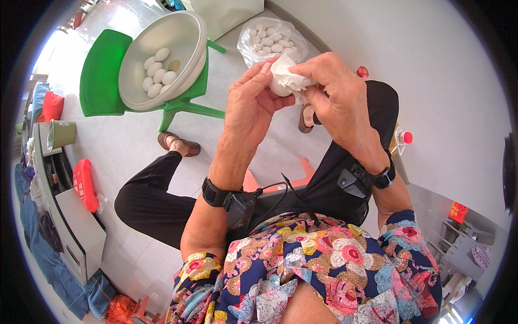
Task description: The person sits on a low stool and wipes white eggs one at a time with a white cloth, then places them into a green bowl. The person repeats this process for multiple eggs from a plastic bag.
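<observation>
Between my hands is a white egg [279, 87], partly covered by a crumpled white tissue [285, 73]. My left hand [253, 91] cups the egg from the left, its thumb along the upper side. On the other side, my right hand [334, 89] pinches the tissue against the egg. To the left, a large pale plastic basin [190, 48] sits tilted on a small green plastic chair [105, 77], and several white eggs [156, 71] lie inside it. Beyond my hands, a clear plastic bag [247, 42] on the floor holds many more white eggs [269, 40].
A bottle with a red cap [407, 137] stands by the wall, right of my knee. At the left are an olive waste bin [64, 133], a red bag [85, 184] and a white cabinet [79, 227]. A pink stool [279, 178] shows between my legs.
</observation>
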The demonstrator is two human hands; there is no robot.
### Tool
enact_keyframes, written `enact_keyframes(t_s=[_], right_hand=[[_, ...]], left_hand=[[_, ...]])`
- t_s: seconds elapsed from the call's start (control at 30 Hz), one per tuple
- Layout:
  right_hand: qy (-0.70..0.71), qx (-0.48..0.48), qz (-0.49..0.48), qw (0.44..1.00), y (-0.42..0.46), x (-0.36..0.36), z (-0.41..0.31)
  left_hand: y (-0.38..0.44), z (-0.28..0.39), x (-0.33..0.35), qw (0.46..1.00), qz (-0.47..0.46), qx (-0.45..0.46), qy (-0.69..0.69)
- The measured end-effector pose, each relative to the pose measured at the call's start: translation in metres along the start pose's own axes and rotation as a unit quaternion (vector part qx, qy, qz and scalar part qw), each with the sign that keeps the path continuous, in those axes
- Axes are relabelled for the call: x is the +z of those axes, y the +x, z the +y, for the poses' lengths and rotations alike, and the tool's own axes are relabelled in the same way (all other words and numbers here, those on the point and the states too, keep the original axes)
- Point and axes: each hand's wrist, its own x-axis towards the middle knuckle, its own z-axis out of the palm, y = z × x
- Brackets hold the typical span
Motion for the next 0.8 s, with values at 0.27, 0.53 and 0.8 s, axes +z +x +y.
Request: enact_keyframes(t_s=[0.27, 0.53, 0.8], right_hand=[[0.0, 0.078, 0.004, 0.997, 0.004, -0.011, 0.007], [0.0, -0.008, -0.005, 1.0, -0.003, 0.001, -0.002], [-0.02, 0.078, 0.031, 0.996, 0.0, -0.01, 0.018]], left_hand=[[0.005, -0.001, -0.02, 0.998, -0.011, -0.048, -0.03], [0.004, -0.006, -0.008, 0.999, 0.021, -0.031, -0.031], [0.006, -0.003, -0.017, 0.999, -0.015, -0.022, -0.032]])
